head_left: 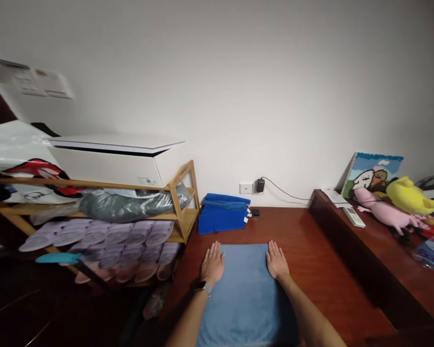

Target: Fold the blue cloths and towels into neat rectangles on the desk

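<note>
Light-blue rectangular plush cloth [246, 294] lies spread on the reddish-brown wooden tabletop [321, 270], its near part closest to the camera and running to the bottom edge of the view. Left hand [212, 265], palm down at the cloth's far left corner; fingers extended, grip open, nothing grasped. A dark-faced watch [202, 286] with a light band sits on that wrist. Right hand [277, 260], likewise flat and open at the far right corner, fingers pointing toward the wall [292, 96].

Beyond the cloth, toward the left: folded deep-blue cloths [222, 218] with small white tags, piled near the wall. Small black square object [255, 212] just beside them. Above, a black plug-in adapter [261, 185] with a thin black cable.

Right side: raised brown wooden ledge [376, 246] bearing a white remote control [354, 217], a colourful picture panel [376, 168], a pink plush toy [385, 211] and a yellow plush toy [412, 195]. Left side: light wooden rack [183, 212] with a large white box [108, 164] on top and rows of pale-purple slippers [112, 233] below.
</note>
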Demonstrator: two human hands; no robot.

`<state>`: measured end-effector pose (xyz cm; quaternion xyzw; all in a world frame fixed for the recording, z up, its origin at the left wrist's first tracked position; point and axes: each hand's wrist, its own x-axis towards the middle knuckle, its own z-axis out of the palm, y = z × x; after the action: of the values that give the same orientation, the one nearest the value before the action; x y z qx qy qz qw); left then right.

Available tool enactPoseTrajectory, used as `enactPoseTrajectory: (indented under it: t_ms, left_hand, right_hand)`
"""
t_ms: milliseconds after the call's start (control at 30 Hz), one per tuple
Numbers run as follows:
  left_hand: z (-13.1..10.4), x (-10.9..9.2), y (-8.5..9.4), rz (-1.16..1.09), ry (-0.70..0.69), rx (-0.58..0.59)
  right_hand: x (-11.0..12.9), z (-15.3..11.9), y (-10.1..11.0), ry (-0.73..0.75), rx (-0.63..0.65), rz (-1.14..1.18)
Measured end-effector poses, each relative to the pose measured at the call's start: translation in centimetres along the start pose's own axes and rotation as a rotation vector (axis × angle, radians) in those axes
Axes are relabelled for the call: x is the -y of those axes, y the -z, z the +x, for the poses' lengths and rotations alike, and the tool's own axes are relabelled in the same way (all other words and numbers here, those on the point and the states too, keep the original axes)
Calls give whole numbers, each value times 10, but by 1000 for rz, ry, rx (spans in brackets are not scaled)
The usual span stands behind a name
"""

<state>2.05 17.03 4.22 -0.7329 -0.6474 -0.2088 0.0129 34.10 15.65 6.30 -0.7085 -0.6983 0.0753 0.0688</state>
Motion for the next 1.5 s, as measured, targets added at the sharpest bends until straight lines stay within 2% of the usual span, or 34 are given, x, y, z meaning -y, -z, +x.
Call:
enactPoseTrajectory:
  t_ms: [100,233,367,433,467,633,700,733,800,933,1000,1100,1233,1333,1400,1500]
  left_hand:
    - [-1,13,0,2,26,-11]
    - [0,10,-1,-18,14,-32]
    - [1,3,6,-42,-26,-51]
    - [0,-17,5,-56,-86,-43]
    - [-1,-33,2,-65,-131,-31]
    - [-4,-136,-30,-101,-342,76]
    - [-2,-152,-38,-97,-336,101]
    - [0,-149,-39,-89,-311,105]
    - [4,-123,-33,-66,-225,97]
    - [8,-33,-9,-9,-28,50]
    - [8,1,1,5,17,37]
    - [8,23,8,3,25,31]
    - [9,23,18,-12,3,13]
    - [3,8,27,-27,-46,-15]
    - [-7,-19,27,-44,-122,-16]
    - [-28,-83,13,-77,-293,22]
  right_hand:
    - [2,4,6,-6,30,-13]
    - [4,2,19,4,53,-18]
    - [2,-7,18,56,18,-11]
    - [1,-11,13,43,33,-3]
    - [0,-12,11,37,35,2]
    - [-3,-12,7,52,27,10]
    - [-4,-11,6,50,26,12]
    - [-5,-10,5,48,21,13]
    - [-6,-10,2,44,5,14]
    - [-6,-10,-1,32,3,14]
    - [-5,-11,0,24,18,9]
    - [-3,-9,8,22,46,-7]
    - [-2,-3,32,49,105,-19]
    - [-3,-10,41,98,52,4]
    - [-4,-22,37,123,-18,29]
    - [-2,-44,17,109,-32,39]
